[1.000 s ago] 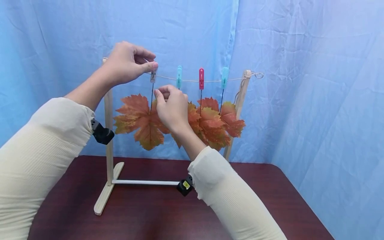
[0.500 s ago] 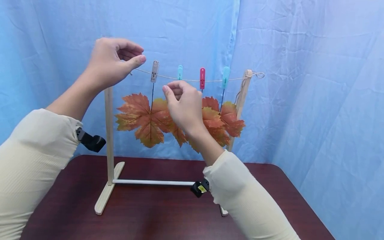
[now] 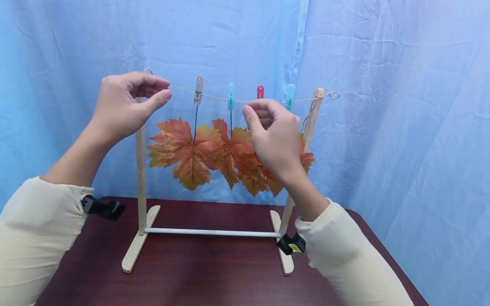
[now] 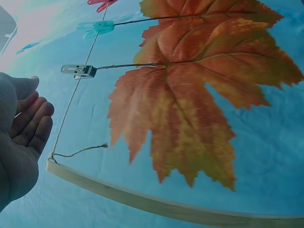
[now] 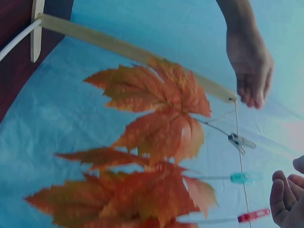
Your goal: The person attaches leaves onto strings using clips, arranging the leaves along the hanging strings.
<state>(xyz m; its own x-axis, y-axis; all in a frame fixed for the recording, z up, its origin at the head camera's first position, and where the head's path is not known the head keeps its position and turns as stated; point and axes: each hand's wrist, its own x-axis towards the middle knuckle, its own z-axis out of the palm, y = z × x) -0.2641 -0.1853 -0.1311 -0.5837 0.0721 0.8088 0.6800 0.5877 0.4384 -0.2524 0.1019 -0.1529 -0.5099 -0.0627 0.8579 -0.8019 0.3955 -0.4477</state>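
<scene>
My left hand (image 3: 126, 100) holds nothing, its fingers loosely bent left of a grey clothespin (image 3: 199, 90) on a string (image 3: 214, 98). From that clothespin an orange-red artificial leaf (image 3: 187, 157) hangs by its dark stem. In the left wrist view the clothespin (image 4: 78, 71) bites both the string and the stem. My right hand (image 3: 277, 140), also holding nothing, has relaxed fingers in front of the row and covers part of the leaves at right. A teal clothespin (image 3: 231, 96), a red clothespin (image 3: 260, 92) and a second teal clothespin (image 3: 290, 96) sit farther along the string.
The string runs between two wooden posts (image 3: 141, 182) standing on flat wooden feet (image 3: 134, 253). A white rod (image 3: 210, 232) joins them low down. The stand is on a dark red-brown table (image 3: 203, 272), with blue cloth (image 3: 237, 38) behind.
My left hand has let go of the grey clothespin and moved left and down. The right hand has drawn away to the right from the first leaf's stem, uncovering the second leaf.
</scene>
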